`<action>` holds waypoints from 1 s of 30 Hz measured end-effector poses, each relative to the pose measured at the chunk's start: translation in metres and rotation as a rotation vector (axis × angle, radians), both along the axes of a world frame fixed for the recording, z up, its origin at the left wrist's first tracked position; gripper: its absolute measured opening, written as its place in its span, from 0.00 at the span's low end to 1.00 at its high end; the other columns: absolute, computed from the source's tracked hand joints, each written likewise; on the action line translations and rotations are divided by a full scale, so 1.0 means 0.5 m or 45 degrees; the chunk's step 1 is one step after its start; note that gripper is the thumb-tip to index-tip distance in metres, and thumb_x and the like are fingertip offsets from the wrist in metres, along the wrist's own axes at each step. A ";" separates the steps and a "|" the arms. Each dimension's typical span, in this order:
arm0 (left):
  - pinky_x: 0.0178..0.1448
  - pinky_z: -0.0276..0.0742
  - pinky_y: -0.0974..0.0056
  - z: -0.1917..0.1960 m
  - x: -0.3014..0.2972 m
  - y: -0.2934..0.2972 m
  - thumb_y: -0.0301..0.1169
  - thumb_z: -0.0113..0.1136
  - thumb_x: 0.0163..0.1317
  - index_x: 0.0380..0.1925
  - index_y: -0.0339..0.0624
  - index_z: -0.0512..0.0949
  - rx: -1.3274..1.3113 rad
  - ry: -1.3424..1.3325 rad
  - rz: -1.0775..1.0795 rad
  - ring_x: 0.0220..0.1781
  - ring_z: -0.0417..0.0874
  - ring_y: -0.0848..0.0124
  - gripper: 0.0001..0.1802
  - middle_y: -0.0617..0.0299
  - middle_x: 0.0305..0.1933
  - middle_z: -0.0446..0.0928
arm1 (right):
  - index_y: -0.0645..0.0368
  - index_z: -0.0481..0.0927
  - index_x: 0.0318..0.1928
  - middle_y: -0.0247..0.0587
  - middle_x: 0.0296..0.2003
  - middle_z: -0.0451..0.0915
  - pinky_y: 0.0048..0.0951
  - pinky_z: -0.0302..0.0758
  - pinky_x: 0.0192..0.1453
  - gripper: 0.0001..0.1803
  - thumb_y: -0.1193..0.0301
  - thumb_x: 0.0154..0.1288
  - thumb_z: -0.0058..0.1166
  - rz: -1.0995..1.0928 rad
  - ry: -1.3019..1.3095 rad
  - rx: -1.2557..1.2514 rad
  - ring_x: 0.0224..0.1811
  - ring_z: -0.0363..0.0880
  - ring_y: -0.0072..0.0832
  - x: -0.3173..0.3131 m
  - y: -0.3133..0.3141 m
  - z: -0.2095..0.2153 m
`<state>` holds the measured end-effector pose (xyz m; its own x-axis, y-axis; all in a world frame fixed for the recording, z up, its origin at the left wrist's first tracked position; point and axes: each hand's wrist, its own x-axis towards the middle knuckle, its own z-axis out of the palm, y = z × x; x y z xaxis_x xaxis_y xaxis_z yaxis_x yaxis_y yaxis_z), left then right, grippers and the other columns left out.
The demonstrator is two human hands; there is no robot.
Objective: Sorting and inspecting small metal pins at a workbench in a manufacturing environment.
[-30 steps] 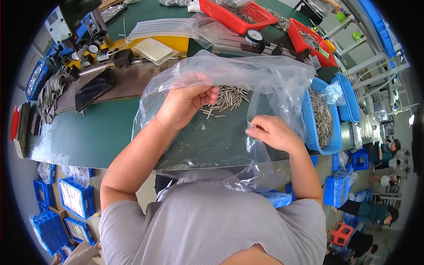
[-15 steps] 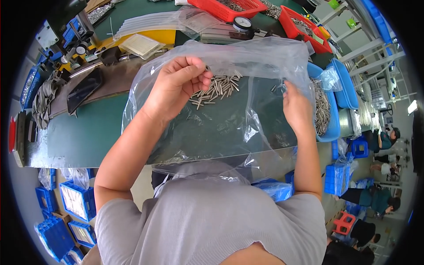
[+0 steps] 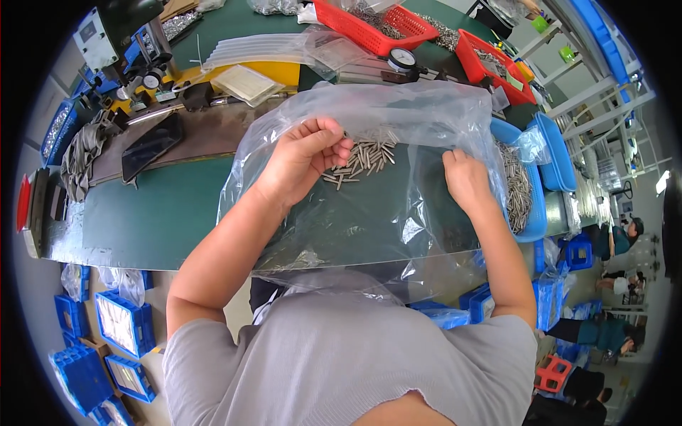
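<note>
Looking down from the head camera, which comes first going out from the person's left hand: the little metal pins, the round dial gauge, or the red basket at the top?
From the left hand:
1. Metal pins, right beside its fingers, seen through the clear plastic bag.
2. Dial gauge, farther up the bench, slightly right.
3. Red basket, beyond the gauge, at the top edge.

Left of the clear plastic bag the green tabletop lies bare, giving the hands free passage; a blue tray of metal pins crowds the right. Beyond, red baskets, a dial gauge and tools block the far edge.

Factory workbench, parts bins, dial gauge
</note>
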<state>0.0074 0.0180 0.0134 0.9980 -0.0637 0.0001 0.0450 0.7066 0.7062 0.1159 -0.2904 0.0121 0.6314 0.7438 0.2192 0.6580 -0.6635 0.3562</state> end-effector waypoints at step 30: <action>0.58 0.66 0.60 0.004 0.030 0.017 0.27 0.56 0.59 0.29 0.40 0.77 0.201 -0.331 0.171 0.43 0.80 0.64 0.03 0.59 0.31 0.79 | 0.62 0.74 0.36 0.51 0.32 0.77 0.40 0.73 0.40 0.09 0.81 0.52 0.48 -0.232 0.489 0.559 0.35 0.76 0.47 -0.051 0.009 0.032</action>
<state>0.0223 0.0264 0.0156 0.9653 0.0489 0.2566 -0.2373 0.5748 0.7832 0.0905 -0.2858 0.0283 0.8346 0.5082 0.2125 0.5473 -0.8085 -0.2162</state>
